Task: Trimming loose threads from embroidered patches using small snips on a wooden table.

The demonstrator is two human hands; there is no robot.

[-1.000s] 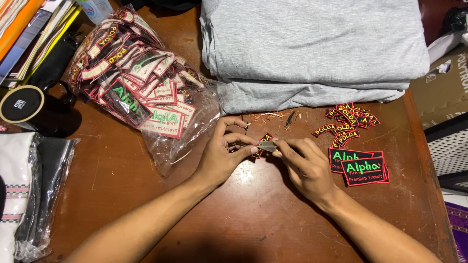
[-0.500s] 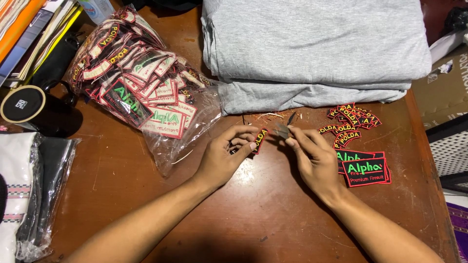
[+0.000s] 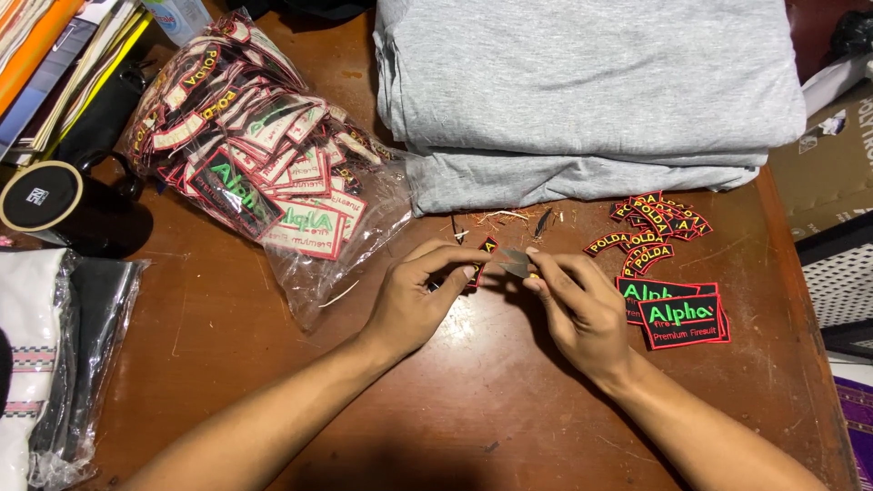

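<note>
Patch: a small black embroidered patch with red edging (image 3: 485,259), mostly hidden by fingers, held just above the brown wooden table (image 3: 227,364), in front of the folded grey cloth stack (image 3: 582,82).
Left hand: left hand (image 3: 414,300), fingers curled, thumb and forefinger pinched together on the patch.
Right hand: right hand (image 3: 582,314), fingertips closed on a small grey blade-like tool (image 3: 516,263) touching the patch.
Nearby: rectangular black patches with green lettering (image 3: 677,314) just right of that hand.

The small arched patch (image 3: 485,259), black with a red edge, sits pinched in my left grip (image 3: 420,300) just above the worktop, tilted and mostly hidden. A small grey blade (image 3: 516,263) lies flat in my right grip (image 3: 582,309), its tip touching the patch.
</note>
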